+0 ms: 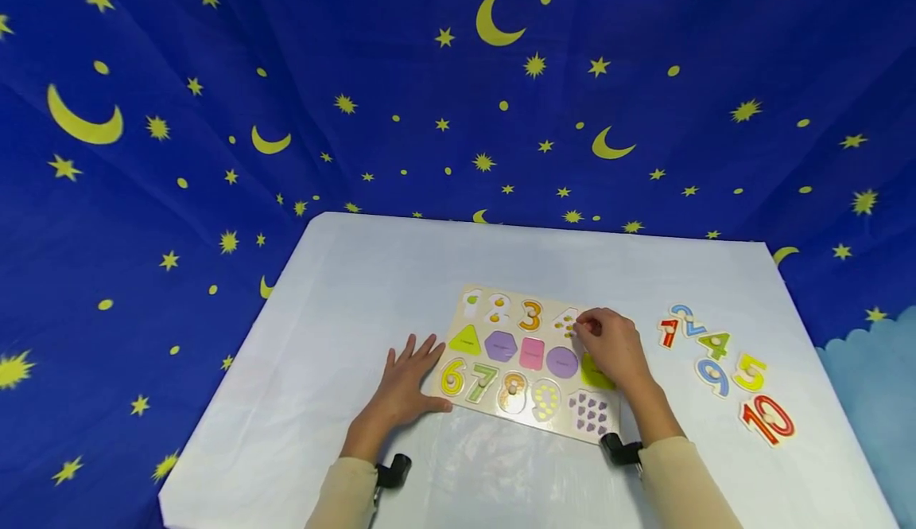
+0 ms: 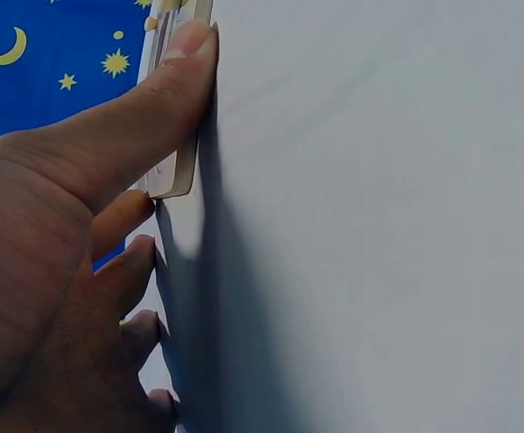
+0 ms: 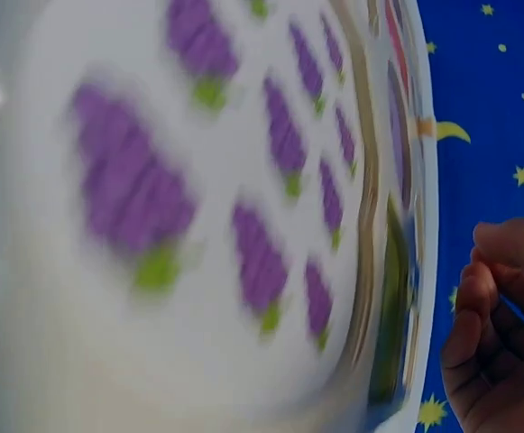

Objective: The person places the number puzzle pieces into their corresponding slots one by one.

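Fingers (image 2: 133,266) of left hand (image 1: 404,390) spread, those of right hand (image 1: 614,346) curled together by the 4 slot (image 1: 565,323), pale puzzle board (image 1: 564,414) lying on white counter (image 1: 372,290), colourful numbers (image 1: 531,316) and shapes (image 1: 532,353) in rows.

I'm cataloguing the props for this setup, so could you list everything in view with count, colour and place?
Backdrop: one, blue with yellow moons and stars, around the table
Table: one, white, under the board
Puzzle board: one, cream, on the table
Numbers 3, 6, 7, 8: four; orange, yellow, green, orange; on the board
Shapes: five, yellow-green, purple and pink, board's middle row
Loose numbers 1, 2, 4, 5, 9, 10: six; red, blue, green, yellow, blue, red; right of the board
Wrist devices: two, black, one per wrist
Sleeves: two, beige, on the forearms
Hands: two, bare; left hand at the board's left edge, right hand at its upper right
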Demonstrator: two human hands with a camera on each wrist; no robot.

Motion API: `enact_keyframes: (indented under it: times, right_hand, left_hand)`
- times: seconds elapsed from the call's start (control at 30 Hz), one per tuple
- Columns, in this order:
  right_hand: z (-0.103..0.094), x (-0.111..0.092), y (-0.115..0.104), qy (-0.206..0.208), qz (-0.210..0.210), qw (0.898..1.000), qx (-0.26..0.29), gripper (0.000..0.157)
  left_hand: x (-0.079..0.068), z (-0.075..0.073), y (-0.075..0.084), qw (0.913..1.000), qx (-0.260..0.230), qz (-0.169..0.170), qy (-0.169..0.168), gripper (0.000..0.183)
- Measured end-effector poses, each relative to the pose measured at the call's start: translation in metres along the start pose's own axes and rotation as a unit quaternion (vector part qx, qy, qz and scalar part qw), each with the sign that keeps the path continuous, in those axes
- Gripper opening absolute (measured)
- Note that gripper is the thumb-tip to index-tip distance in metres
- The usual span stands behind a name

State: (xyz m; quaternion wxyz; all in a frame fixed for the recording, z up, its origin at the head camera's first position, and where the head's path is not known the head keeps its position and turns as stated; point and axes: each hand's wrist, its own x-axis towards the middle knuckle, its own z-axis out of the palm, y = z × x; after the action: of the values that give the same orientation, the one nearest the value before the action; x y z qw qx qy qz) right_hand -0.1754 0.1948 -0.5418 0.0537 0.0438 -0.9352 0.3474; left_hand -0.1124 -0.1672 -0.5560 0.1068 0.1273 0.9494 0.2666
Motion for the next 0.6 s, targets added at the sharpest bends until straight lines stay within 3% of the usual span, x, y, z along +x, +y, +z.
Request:
enact_keyframes:
  times: [0.13, 0.6]
  right_hand:
    - [-0.007, -0.004, 0.008, 0.000, 0.002, 1.000, 0.002, 0.014]
    - [-0.036, -0.013, 0.041, 0.044, 0.068, 0.996, -0.028, 0.018]
  left_hand:
    - [0.000, 0.000, 0.000, 1.0000, 0.005, -0.008, -0.002, 0.102]
    - [0.001, 0.000, 0.001, 0.9999, 0.013, -0.009, -0.002, 0.102]
